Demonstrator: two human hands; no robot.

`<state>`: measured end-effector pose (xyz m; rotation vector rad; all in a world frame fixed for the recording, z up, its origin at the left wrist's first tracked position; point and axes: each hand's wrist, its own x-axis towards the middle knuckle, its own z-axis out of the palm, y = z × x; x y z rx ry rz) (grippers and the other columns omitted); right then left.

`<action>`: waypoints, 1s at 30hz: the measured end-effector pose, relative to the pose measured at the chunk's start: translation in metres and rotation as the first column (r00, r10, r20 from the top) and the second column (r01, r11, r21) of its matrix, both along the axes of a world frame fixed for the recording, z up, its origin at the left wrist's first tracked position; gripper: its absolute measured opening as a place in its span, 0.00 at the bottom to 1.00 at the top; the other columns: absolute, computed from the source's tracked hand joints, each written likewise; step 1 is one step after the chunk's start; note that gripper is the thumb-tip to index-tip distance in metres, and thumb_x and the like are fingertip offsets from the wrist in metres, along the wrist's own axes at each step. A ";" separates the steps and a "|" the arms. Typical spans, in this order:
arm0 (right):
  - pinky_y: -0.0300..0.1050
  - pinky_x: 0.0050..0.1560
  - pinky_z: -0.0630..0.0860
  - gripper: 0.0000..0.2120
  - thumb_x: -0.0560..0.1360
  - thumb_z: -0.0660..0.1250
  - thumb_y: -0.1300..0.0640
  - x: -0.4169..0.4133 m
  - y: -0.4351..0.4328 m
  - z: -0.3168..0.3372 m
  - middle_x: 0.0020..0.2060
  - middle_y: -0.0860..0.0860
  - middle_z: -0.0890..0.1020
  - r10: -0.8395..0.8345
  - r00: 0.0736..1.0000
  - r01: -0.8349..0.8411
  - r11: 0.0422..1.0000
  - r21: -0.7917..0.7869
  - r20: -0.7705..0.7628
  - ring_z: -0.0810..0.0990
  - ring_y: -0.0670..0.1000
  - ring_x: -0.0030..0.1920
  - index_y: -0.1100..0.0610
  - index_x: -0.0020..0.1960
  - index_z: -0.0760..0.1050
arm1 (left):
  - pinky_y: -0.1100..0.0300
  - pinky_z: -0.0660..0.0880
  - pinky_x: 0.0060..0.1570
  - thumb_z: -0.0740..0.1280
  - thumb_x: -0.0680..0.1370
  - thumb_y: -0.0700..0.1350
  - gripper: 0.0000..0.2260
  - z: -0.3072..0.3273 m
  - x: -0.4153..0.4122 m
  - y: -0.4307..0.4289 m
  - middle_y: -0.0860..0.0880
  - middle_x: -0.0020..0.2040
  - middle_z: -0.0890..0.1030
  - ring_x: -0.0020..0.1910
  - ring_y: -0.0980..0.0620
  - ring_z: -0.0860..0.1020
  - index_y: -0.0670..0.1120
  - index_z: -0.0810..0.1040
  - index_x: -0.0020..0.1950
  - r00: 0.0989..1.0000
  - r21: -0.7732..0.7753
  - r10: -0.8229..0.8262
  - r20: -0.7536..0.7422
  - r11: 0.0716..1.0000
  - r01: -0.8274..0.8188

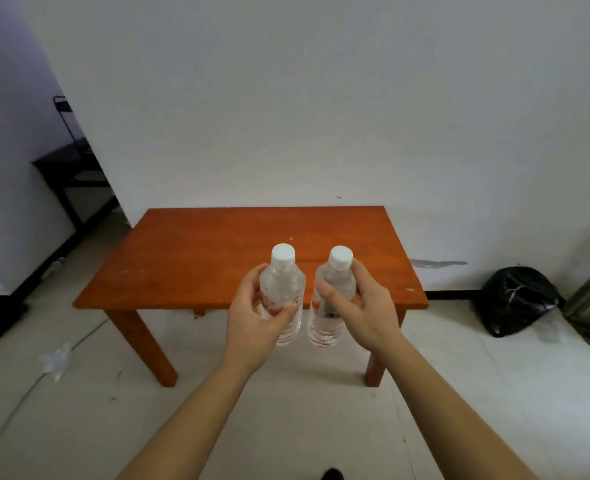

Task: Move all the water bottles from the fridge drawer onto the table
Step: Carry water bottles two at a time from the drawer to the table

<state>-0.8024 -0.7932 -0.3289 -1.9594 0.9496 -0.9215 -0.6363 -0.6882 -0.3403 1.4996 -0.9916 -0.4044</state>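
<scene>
Two hands, two water bottles, in front of the surface.

The left hand (252, 317) holds the left bottle (283, 289) tight in its grip; the right hand (363, 306) wraps the right bottle (331, 292). Both bottles stand upright, white caps up, side by side, arms stretched forward. Beyond them is the orange surface (200, 258).

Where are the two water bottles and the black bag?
Left bottle (282, 271), head view, clear shoulder below cap.
Right bottle (337, 282), head view, clear shoulder below cap.
Black bag (515, 299), head view, middle of bag.
</scene>
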 end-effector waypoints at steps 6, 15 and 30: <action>0.50 0.51 0.82 0.34 0.70 0.61 0.25 0.097 -0.090 -0.027 0.52 0.38 0.82 0.099 0.995 -0.099 0.995 -0.001 -0.018 0.82 0.41 0.50 0.41 0.69 0.68 | 0.54 0.77 0.61 0.80 0.67 0.43 0.32 -0.016 0.081 -0.076 0.58 0.61 0.79 0.60 0.58 0.78 0.56 0.71 0.66 0.997 0.058 0.074 0.003 0.996 -0.074; 0.52 0.48 0.83 0.37 0.70 0.57 0.22 0.239 -0.281 -0.027 0.56 0.41 0.81 0.138 0.990 -0.138 0.990 -0.025 -0.019 0.83 0.45 0.50 0.42 0.71 0.65 | 0.61 0.77 0.56 0.81 0.65 0.42 0.35 0.002 0.215 -0.236 0.60 0.60 0.76 0.59 0.55 0.77 0.58 0.67 0.65 0.976 0.158 0.200 0.090 0.964 -0.212; 0.49 0.52 0.82 0.29 0.74 0.64 0.30 0.380 -0.441 -0.066 0.55 0.34 0.78 0.129 0.990 -0.125 0.990 0.069 -0.061 0.81 0.41 0.53 0.38 0.71 0.64 | 0.64 0.73 0.50 0.80 0.66 0.41 0.32 -0.043 0.397 -0.407 0.56 0.59 0.76 0.56 0.55 0.76 0.53 0.69 0.65 0.964 0.301 0.232 0.130 0.917 -0.261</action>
